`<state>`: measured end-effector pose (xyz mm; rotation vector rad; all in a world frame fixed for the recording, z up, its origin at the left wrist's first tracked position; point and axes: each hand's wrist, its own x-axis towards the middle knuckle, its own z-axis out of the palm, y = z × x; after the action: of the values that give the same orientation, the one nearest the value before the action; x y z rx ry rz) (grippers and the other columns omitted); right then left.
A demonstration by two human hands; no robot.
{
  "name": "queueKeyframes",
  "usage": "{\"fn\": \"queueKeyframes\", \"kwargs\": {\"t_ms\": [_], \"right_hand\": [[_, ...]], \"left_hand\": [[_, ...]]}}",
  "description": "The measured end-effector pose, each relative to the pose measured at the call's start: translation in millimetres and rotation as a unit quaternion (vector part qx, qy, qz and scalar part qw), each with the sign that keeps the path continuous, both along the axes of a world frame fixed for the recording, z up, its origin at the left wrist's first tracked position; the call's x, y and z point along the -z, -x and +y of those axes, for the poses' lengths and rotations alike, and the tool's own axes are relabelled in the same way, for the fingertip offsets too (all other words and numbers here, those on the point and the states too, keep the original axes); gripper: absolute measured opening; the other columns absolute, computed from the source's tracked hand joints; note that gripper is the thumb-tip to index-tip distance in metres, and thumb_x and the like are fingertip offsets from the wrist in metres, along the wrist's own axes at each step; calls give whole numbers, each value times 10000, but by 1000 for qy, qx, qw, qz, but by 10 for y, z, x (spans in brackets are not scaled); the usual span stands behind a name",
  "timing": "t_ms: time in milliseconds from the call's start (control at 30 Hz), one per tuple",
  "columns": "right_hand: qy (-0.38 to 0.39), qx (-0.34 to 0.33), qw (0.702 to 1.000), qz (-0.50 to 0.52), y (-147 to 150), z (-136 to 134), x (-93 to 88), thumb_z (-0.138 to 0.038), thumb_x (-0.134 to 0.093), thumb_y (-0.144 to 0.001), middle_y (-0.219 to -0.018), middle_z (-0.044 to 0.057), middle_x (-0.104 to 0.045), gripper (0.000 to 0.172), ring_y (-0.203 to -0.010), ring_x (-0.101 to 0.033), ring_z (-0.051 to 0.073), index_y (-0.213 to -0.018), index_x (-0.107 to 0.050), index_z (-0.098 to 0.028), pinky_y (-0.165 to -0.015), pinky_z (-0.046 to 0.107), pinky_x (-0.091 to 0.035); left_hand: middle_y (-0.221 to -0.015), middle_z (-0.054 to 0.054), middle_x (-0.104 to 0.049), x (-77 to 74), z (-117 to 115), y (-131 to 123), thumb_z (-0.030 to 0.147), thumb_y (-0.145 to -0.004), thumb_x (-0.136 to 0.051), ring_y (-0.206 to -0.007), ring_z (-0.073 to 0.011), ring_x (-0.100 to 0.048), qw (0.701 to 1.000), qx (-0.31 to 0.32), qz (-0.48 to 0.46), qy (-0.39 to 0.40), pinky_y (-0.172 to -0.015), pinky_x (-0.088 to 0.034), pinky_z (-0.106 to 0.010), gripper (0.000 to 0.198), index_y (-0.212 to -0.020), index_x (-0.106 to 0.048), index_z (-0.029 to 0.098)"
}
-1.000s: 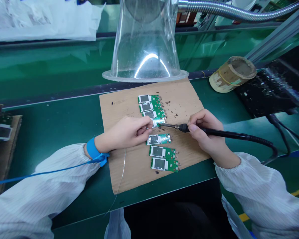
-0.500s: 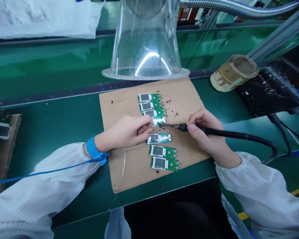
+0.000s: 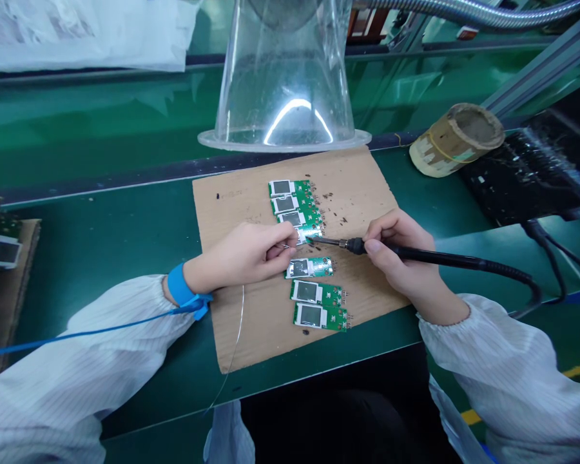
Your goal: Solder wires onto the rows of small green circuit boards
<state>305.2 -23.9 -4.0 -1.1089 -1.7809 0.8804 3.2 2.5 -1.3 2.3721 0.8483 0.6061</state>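
My right hand (image 3: 403,251) is closed around the handle of a soldering iron (image 3: 355,245), its tip pointing left at a green circuit board (image 3: 314,231). Whether the tip touches the board is too small to tell. Pinched in my left hand (image 3: 251,254) is thin solder wire (image 3: 241,316), which trails below the palm and over the table edge. My left fingertips cover part of the same board. Above it lie several boards with grey screens (image 3: 286,204). Closer to me are a separate board (image 3: 310,267) and two more boards (image 3: 319,304) side by side.
Under the boards is a cardboard sheet (image 3: 251,348) with dark crumbs. A clear fume hood (image 3: 285,96) hangs behind it. A cardboard tube (image 3: 457,142) and a black box (image 3: 536,167) stand right. Boards in a cardboard tray (image 3: 26,258) lie left. A blue wrist cord (image 3: 101,330) crosses my left sleeve.
Hands, soldering iron and boards hold nearly the same places. The whole view has shifted very slightly.
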Motion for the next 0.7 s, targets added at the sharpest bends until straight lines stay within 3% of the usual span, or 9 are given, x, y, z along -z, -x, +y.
{"fn": "queueKeyframes", "kwargs": {"t_ms": [700], "right_hand": [[-1,-13,1000,-2,12,6,-22,-302,-706,-1023,-803,1,-610,120,-656,-556,140,-934,-642,-252,-552,277,-454]], "left_hand": [[-659,69,-537,8,5,3,207,-1010,-581,-543,-97,-505,1000,0,5,3,-580,-358,-233,64,-947,-589,196]]}}
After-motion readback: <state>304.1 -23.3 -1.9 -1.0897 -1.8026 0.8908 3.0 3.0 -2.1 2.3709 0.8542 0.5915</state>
